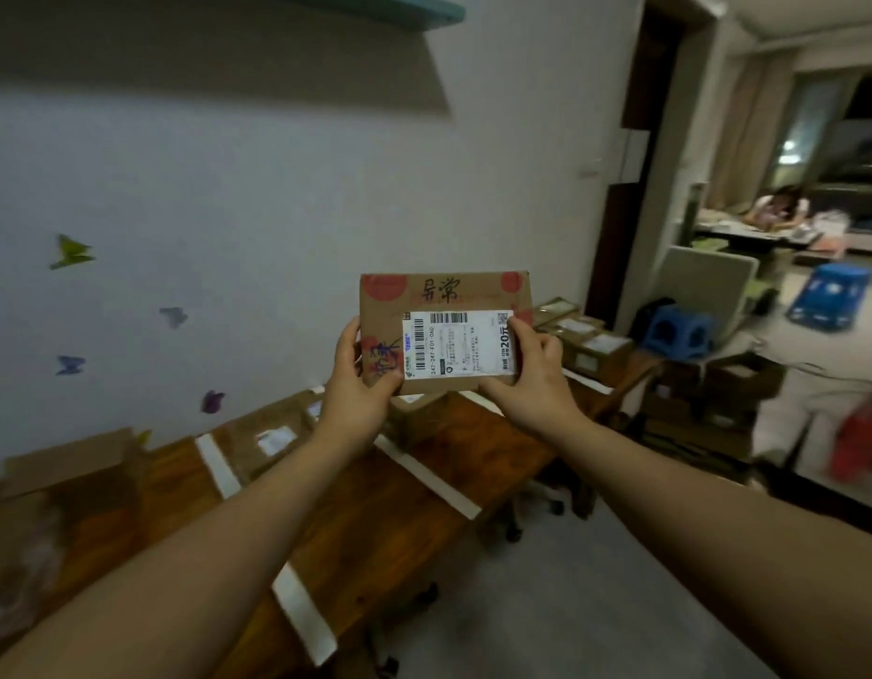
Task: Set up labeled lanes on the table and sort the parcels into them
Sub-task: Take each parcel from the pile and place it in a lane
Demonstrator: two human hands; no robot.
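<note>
Both the left hand (358,384) and the right hand (532,379) clamp their grip on a labelled cardboard parcel (443,330), held up above the taped wooden surface (389,507).

Dim, bluish indoor light from above; broad shadow beneath the shelf (375,9); smeared, bowed edges, sharper centre.

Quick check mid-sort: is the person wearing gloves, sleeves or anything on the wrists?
No. The left hand and right hand are bare, without gloves, and no rings show. Both forearms are uncovered to the frame edge, so no sleeve is in view. Neither wrist carries a watch or band.
</note>
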